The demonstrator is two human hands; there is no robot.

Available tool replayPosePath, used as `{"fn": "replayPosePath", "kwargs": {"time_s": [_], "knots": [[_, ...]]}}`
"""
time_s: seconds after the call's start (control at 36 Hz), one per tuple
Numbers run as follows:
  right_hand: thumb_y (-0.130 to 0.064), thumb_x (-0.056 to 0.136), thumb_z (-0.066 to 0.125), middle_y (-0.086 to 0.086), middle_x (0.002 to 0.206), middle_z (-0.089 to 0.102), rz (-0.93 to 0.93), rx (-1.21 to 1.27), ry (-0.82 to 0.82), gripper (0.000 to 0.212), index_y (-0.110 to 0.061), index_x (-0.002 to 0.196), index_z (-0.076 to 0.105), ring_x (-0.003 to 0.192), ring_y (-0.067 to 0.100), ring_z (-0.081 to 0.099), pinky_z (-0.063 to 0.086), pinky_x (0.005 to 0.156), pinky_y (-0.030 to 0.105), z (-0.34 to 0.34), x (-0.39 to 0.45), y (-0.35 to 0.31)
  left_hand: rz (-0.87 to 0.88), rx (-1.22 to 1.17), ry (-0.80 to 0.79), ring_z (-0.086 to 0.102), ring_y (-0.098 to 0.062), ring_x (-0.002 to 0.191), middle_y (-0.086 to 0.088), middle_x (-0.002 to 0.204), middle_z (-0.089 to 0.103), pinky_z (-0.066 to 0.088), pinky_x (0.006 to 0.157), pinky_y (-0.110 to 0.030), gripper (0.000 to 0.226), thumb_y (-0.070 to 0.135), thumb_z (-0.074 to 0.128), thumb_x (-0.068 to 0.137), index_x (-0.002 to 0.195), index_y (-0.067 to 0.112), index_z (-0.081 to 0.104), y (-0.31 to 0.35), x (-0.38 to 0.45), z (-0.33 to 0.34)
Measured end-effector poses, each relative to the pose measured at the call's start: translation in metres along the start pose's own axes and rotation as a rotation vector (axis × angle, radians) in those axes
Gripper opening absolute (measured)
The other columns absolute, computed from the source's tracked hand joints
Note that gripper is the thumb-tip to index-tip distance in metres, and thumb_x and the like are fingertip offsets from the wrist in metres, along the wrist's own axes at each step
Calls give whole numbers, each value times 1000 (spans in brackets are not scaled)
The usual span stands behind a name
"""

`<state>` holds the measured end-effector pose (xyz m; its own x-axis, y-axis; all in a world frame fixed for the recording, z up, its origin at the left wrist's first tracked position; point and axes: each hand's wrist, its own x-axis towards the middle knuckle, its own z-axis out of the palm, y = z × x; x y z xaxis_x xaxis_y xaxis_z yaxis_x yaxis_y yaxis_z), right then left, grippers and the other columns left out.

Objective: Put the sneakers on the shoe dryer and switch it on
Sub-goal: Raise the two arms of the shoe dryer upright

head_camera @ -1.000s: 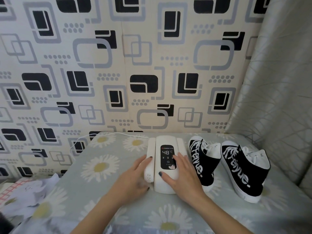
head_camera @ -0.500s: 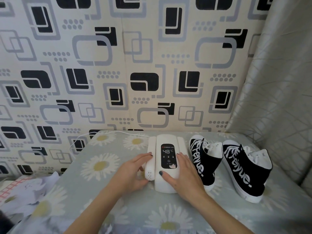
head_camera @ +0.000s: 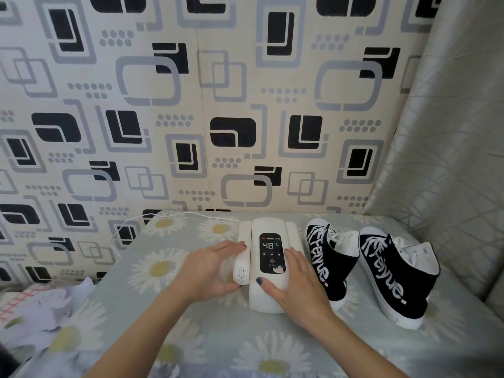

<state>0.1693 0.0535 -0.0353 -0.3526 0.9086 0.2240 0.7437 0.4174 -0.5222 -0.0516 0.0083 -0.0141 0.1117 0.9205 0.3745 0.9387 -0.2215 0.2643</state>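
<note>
Shoe dryer [head_camera: 268, 268] lies flat on the daisy-print bed [head_camera: 169, 317], display reading 48°C. Nearest, the right hand [head_camera: 297, 279] rests flat on its body, bracing it; the left hand [head_camera: 210, 271] curls round the left drying arm [head_camera: 242, 260]. Swing that arm out slowly, body pinned. Two black Feiyue sneakers [head_camera: 362, 268] stand just right of the dryer, not yet mounted.
</note>
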Motion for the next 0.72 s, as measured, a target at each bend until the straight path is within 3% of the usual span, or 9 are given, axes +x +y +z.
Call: {"fn": "replayPosePath", "kwargs": {"time_s": [0.14, 0.19, 0.31, 0.36, 0.56, 0.72], "knots": [[-72, 82, 47, -3, 161, 16, -22, -25, 15, 94, -17, 152, 17, 148, 11, 8, 5, 119, 24, 0, -1, 0, 6, -15, 18, 59, -6, 76, 27, 138, 51, 49, 67, -20, 72, 54, 73, 69, 136, 35, 52, -4, -5, 6], [-72, 82, 46, -4, 161, 16, -27, -32, 20, 94, -17, 152, 17, 148, 11, 8, 5, 120, 24, 0, -2, -1, -8, -73, 57, 57, -2, 80, 26, 140, 49, 52, 72, -23, 73, 53, 74, 71, 137, 35, 50, -4, -10, 11], [-72, 82, 45, -3, 161, 14, -33, -39, 13, 94, -17, 152, 16, 149, 11, 7, 5, 120, 25, 0, -2, 0, -6, -207, 138, 56, 7, 99, 26, 144, 45, 47, 86, -10, 74, 50, 79, 71, 138, 31, 51, -2, -15, 18], [-73, 82, 44, -3, 161, 14, -38, -43, 18, 95, -17, 153, 15, 149, 11, 7, 4, 120, 25, 1, -1, 1, -11, -265, 171, 57, 6, 106, 22, 143, 49, 45, 92, -12, 73, 47, 81, 71, 137, 30, 54, -2, -17, 22], [-76, 81, 38, -5, 161, 14, -47, -54, 35, 96, -18, 153, 14, 149, 10, 7, 5, 121, 25, 5, -1, 4, -35, -354, 216, 64, 1, 97, 21, 140, 54, 49, 88, -15, 69, 42, 83, 72, 135, 30, 57, -3, -21, 29], [-76, 82, 36, -3, 161, 15, -62, -88, 49, 95, -17, 152, 16, 148, 11, 8, 4, 120, 24, 6, 0, 4, -34, -307, 217, 65, -9, 83, 21, 134, 57, 55, 82, -34, 70, 45, 82, 70, 134, 30, 57, -5, -13, 24]]}}
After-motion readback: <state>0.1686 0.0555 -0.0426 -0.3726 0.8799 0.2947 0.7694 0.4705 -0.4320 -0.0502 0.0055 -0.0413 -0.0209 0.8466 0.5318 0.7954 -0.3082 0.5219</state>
